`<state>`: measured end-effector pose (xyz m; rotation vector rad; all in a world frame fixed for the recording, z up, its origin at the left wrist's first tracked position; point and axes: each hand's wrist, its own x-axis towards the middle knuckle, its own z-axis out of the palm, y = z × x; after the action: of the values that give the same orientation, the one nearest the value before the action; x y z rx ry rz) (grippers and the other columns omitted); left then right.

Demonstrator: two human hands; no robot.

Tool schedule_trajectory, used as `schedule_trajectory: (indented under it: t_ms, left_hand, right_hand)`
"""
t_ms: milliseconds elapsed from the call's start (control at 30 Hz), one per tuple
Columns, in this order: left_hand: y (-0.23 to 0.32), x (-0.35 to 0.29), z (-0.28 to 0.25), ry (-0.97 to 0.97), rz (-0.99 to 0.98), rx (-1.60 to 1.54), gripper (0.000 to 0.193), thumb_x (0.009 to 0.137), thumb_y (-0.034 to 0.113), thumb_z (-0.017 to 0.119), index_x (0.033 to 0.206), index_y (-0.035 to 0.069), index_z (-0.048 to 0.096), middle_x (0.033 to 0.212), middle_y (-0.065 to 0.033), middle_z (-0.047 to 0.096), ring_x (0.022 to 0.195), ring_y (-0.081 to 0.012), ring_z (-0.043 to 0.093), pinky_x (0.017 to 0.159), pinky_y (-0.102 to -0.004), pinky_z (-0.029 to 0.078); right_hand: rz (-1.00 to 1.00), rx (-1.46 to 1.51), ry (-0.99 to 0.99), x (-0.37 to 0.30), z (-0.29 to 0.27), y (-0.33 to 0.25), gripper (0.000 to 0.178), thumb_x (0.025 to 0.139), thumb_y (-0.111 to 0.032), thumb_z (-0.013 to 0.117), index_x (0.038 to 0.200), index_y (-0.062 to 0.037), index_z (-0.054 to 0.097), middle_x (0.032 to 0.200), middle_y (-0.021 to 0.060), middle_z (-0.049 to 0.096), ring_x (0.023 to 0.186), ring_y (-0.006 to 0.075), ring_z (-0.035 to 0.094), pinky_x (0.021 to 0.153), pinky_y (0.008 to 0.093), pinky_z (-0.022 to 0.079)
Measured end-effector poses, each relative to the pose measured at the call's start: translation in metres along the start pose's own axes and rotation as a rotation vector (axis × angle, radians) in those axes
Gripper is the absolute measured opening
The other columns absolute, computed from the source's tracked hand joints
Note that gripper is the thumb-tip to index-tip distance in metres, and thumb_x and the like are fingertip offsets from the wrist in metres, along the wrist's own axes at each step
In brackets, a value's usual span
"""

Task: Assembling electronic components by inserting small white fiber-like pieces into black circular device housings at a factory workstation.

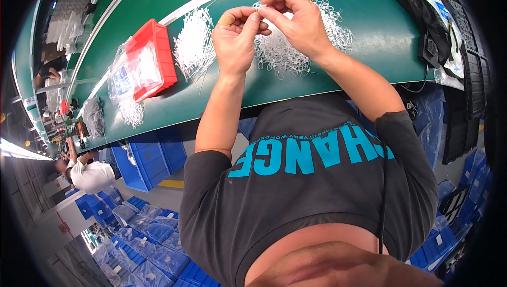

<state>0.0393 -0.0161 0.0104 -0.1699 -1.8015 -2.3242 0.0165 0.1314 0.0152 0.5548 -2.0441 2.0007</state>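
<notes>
Head view, white ties on green worktop, blue crates

Bright; lamp glares far left; edges bend, darken.

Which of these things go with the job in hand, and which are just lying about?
Likely part of the job:
left hand and right hand, fingertips together
looped white strips, nearest the right hand
straight white strips, beside the left hand

Seemingly just lying about:
black fabric item
black trays
blue crate
</notes>
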Motion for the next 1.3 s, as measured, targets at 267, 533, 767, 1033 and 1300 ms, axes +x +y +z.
schedule_trajectory:
  t_ms: [267, 533, 767, 1033, 1300]
  left_hand:
    - [-0.002, 0.001, -0.002, 0.035, 0.082, 0.035, 0.011, 0.090, 0.002, 0.063, 0.099, -0.006, 0.061, 0.082, -0.0101, 0.067, 0.072, -0.0140, 0.067, 0.065, -0.0269, 0.059]
    - [-0.004, -0.006, -0.004, -0.036, 0.095, 0.153, 0.011, 0.091, 0.001, 0.063, 0.101, -0.005, 0.062, 0.087, -0.0100, 0.066, 0.072, -0.0136, 0.065, 0.064, -0.0275, 0.058]
    - [-0.004, -0.005, 0.000, 0.069, 0.094, 0.125, 0.012, 0.090, 0.002, 0.064, 0.100, -0.004, 0.063, 0.084, -0.0081, 0.066, 0.070, -0.0107, 0.063, 0.063, -0.0261, 0.057]
    - [-0.006, -0.009, -0.003, -0.007, 0.094, 0.187, 0.011, 0.090, 0.002, 0.064, 0.099, -0.004, 0.064, 0.079, -0.0050, 0.066, 0.068, -0.0091, 0.062, 0.061, -0.0227, 0.054]
    - [-0.002, 0.008, -0.028, -0.071, 0.021, 0.525, 0.012, 0.088, 0.007, 0.068, 0.096, -0.001, 0.067, 0.079, -0.0032, 0.067, 0.069, -0.0074, 0.061, 0.062, -0.0224, 0.050]
  right_hand:
    - [-0.035, -0.032, -0.059, -0.001, 0.000, -0.005, 0.015, 0.085, -0.012, 0.069, 0.091, 0.0011, 0.067, 0.081, 0.0086, 0.071, 0.075, 0.0141, 0.068, 0.068, 0.0265, 0.054]
    - [-0.004, -0.052, -0.051, 0.001, -0.001, -0.002, 0.017, 0.084, -0.014, 0.070, 0.092, 0.0008, 0.067, 0.083, 0.0090, 0.071, 0.078, 0.0151, 0.068, 0.072, 0.0274, 0.054]
    - [-0.031, -0.057, -0.052, -0.002, 0.000, 0.002, 0.020, 0.083, -0.013, 0.071, 0.096, -0.0002, 0.062, 0.086, 0.0092, 0.069, 0.081, 0.0159, 0.068, 0.072, 0.0284, 0.054]
    - [0.005, -0.081, -0.083, -0.002, -0.005, 0.001, 0.023, 0.083, -0.012, 0.071, 0.089, -0.0005, 0.052, 0.080, 0.0081, 0.065, 0.076, 0.0160, 0.065, 0.068, 0.0297, 0.053]
    - [0.056, -0.254, -0.096, 0.011, -0.024, 0.002, 0.013, 0.080, -0.009, 0.069, 0.088, 0.0005, 0.065, 0.079, 0.0139, 0.065, 0.076, 0.0256, 0.065, 0.071, 0.0337, 0.051]
